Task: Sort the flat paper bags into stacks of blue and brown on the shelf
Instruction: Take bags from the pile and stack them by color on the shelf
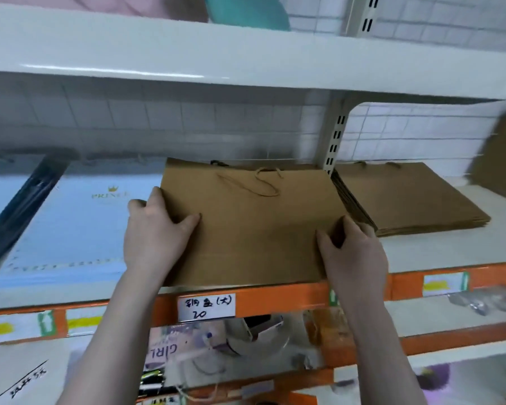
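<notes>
The brown bag (pixel 246 229) lies flat on the shelf (pixel 438 252), on the brown stack between the blue bags (pixel 70 223) and a second brown stack (pixel 409 197); the left hand (pixel 155 232) grips its left edge, thumb on top, and the right hand (pixel 351 249) pinches its right edge; to seat it well, I judge both hands should square its edges to the pile beneath and press it flat; its long axis runs left to right, its twine handles (pixel 260 182) pointing to the back wall.
</notes>
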`<state>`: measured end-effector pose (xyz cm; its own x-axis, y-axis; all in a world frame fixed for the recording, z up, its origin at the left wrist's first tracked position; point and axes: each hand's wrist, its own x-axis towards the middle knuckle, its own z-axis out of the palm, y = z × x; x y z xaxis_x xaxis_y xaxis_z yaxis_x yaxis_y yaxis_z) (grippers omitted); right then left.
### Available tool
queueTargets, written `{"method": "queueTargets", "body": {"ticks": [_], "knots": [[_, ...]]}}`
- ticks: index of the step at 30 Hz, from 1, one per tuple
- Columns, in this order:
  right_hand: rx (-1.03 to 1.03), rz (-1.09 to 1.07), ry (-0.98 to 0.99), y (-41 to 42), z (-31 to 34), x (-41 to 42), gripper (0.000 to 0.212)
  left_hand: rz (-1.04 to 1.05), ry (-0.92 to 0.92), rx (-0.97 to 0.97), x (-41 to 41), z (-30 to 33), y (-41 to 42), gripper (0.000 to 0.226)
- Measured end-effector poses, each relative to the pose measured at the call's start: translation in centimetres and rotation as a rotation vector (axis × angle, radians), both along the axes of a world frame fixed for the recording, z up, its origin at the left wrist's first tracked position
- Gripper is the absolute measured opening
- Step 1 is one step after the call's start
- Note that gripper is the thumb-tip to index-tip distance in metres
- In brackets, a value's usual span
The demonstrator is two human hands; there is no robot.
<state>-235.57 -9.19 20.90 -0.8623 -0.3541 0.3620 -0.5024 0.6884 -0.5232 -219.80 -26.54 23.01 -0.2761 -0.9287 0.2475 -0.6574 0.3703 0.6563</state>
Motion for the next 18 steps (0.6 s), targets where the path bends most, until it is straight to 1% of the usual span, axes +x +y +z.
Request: {"method": "queueTargets", "body": {"ticks": [2,4,6,8,14,18], "knots": [[0.022,0.055,0.000,1.0,0.1,-2.7,0.037,0.047,-0.001,0.001,-2.3,-0.4,1.5,0.061],[0.050,0.112,0.012,2.7,0.1,-5.4,0.046,0.101,0.003,0.012,-4.7,-0.9,3.3,0.064],[0.056,0.130,0.011,4.6,0.2,-8.4,0.054,0.127,0.002,0.026,-7.3,-1.3,5.4,0.068],[0.080,0.124,-0.009,6.5,0.1,-11.2,0.057,0.130,0.001,0.045,-10.0,-1.6,7.6,0.072],[0.111,0.131,-0.056,10.0,0.8,-17.9,0.054,0.122,0.014,0.080,-16.2,-1.6,12.0,0.074],[0.096,0.073,-0.064,10.7,0.4,-20.4,0.054,0.088,-0.008,0.066,-18.6,-1.4,13.1,0.078]]}}
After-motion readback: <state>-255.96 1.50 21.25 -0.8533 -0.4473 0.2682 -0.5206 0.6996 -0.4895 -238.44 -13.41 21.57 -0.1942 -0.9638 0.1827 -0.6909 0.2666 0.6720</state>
